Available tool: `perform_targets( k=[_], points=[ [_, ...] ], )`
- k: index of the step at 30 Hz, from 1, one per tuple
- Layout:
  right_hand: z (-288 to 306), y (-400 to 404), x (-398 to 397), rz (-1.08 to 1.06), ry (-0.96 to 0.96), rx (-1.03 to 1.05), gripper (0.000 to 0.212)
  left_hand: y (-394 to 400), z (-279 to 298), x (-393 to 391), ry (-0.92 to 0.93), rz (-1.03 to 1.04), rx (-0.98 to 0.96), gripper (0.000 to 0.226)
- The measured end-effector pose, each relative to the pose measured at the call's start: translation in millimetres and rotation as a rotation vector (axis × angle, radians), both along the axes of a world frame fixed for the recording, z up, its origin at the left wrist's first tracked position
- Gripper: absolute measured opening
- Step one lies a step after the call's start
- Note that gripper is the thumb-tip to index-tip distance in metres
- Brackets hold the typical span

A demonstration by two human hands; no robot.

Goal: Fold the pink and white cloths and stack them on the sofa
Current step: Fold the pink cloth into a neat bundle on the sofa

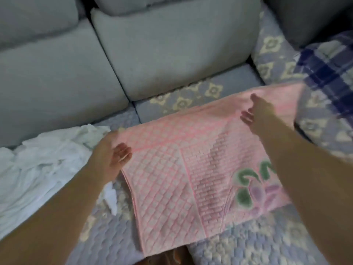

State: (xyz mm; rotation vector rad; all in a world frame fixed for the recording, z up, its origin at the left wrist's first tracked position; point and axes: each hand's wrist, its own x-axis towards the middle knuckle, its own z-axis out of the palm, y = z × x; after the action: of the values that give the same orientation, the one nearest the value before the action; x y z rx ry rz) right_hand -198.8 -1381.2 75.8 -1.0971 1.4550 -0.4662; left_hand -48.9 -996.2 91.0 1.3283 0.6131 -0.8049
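The pink cloth (183,165) lies spread on the sofa (238,243) seat in front of me, already doubled, I think, since I see layered edges along its left side. My left hand (112,153) holds its far left corner, fingers curled with the edge pinched under them, so that grip is closed on the cloth. My right hand (257,109) reaches to the far edge near the right corner; the frame is blurred there, and though the fingers look fairly straight and resting on the fabric, I cannot tell whether they pinch it or only press. The cloth reads as a thin woven towel with a raised diamond and brick pattern: light, limp, with a bit of tooth, so it should not slip through my fingers but will sag and crease wherever I leave it unsupported. The corners are the places to take it, both at once, so the edge stays straight as I carry it over. The white cloth (44,159) sits crumpled in a heap just left of the pink one, touching my left forearm; it looks thinner and floppier, and will need shaking out first. There are no containers here; a plaid cloth (328,73) lies at far right.
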Motion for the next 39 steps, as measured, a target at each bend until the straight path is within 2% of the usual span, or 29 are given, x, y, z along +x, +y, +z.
perform_targets(
  k=[1, 3, 5, 7, 9, 12, 15, 17, 20, 21, 23, 24, 25, 27, 31, 33, 35, 36, 37, 38, 39],
  points=[
    [-26.1, 4.5, 12.4, 0.153, 0.143, -0.003, 0.026, -0.6, -32.6, 10.3, -0.059, -0.109, 0.149, 0.022],
    [-73.3, 28.4, 31.1, 0.492, 0.496, -0.163, 0.053, 7.9, -91.8, 24.0, -0.255, -0.452, 0.549, 0.055],
    [-99.4, 51.3, 34.5, 0.787, 0.701, -0.291, 0.056, 14.7, -133.0, 25.4, -0.447, -0.742, 0.895, 0.078],
    [-110.6, 57.7, 39.1, 0.994, 0.784, -0.453, 0.053, 10.6, -150.9, 27.8, -0.623, -0.872, 0.985, 0.077],
    [-124.0, 53.5, 58.5, 1.153, 0.765, -0.657, 0.052, 3.0, -160.8, 42.7, -0.75, -0.929, 1.019, 0.071],
    [-134.3, 57.9, 94.4, 1.34, 0.63, -0.892, 0.051, 1.0, -173.9, 74.5, -0.798, -1.028, 1.112, 0.068],
    [-141.5, 86.6, 126.0, 1.548, 0.426, -1.022, 0.054, 4.7, -187.7, 95.0, -0.585, -0.84, 1.065, 0.071],
    [-149.8, 112.6, 141.4, 1.648, 0.337, -0.986, 0.059, 2.8, -191.2, 100.0, -0.408, -0.632, 0.934, 0.071],
    [-170.2, 145.0, 147.3, 1.719, 0.385, -0.909, 0.071, -10.6, -185.2, 86.3, -0.242, -0.437, 0.657, 0.033],
    [-176.3, 151.0, 146.3, 1.702, 0.411, -0.937, 0.075, -14.7, -183.1, 75.8, -0.312, -0.453, 0.664, 0.028],
    [-181.9, 157.0, 143.2, 1.633, 0.424, -0.97, 0.079, -18.0, -174.1, 46.0, -0.678, -0.594, 0.752, 0.03],
    [-182.2, 158.3, 143.0, 1.608, 0.422, -0.966, 0.08, -15.7, -176.1, 30.2, -0.846, -0.674, 0.692, 0.031],
    [-182.7, 158.8, 142.9, 1.6, 0.412, -0.965, 0.081, -11.1, -180.4, 18.7, -0.931, -0.739, 0.608, 0.03],
    [-183.6, 158.2, 143.8, 1.619, 0.416, -0.966, 0.081, -2.2, -189.4, 5.2, -0.921, -0.752, 0.528, 0.033],
    [-181.2, 159.1, 145.1, 1.637, 0.444, -0.93, 0.082, 0.2, -184.1, 16.3, -0.76, -0.629, 0.489, 0.028],
    [-180.0, 159.8, 147.3, 1.64, 0.45, -0.944, 0.081, 5.3, -181.8, 35.9, -0.63, -0.468, 0.478, 0.021],
    [-177.5, 155.7, 149.3, 1.678, 0.448, -0.936, 0.08, 15.7, -182.1, 60.4, -0.472, -0.232, 0.591, 0.025],
    [-174.5, 152.1, 150.3, 1.707, 0.446, -0.926, 0.079, 20.3, -182.4, 68.7, -0.442, -0.236, 0.74, 0.04],
    [-171.2, 147.3, 151.1, 1.733, 0.445, -0.914, 0.077, 20.2, -180.9, 73.7, -0.507, -0.356, 0.928, 0.056],
    [-167.0, 141.8, 151.3, 1.749, 0.445, -0.909, 0.074, 14.7, -175.0, 75.7, -0.687, -0.512, 1.052, 0.067],
    [-162.5, 135.1, 150.3, 1.751, 0.449, -0.914, 0.071, 2.8, -168.9, 77.2, -0.926, -0.661, 1.06, 0.07]
  ],
)
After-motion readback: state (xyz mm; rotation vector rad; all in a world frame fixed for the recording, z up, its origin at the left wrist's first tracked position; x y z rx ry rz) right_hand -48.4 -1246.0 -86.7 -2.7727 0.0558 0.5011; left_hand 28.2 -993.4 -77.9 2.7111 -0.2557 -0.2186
